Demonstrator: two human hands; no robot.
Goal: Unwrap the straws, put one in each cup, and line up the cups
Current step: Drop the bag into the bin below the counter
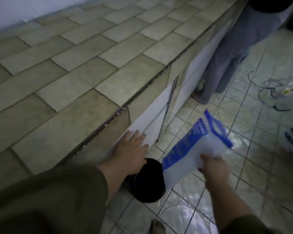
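Note:
My right hand (213, 168) grips the lower edge of a blue and white plastic bag (193, 149), held in the air over the floor. My left hand (132, 149) reaches forward with straight fingers spread, its fingertips at the white cabinet front (152, 119) below the tiled counter (66, 73). No cups or straws show in this blurred, dim view. What the bag holds cannot be made out.
A black bucket (147, 181) stands on the tiled floor just under my left hand. Another person in long grey trousers (230, 53) stands by the counter farther along. Cables and small litter (274, 92) lie on the floor at the right.

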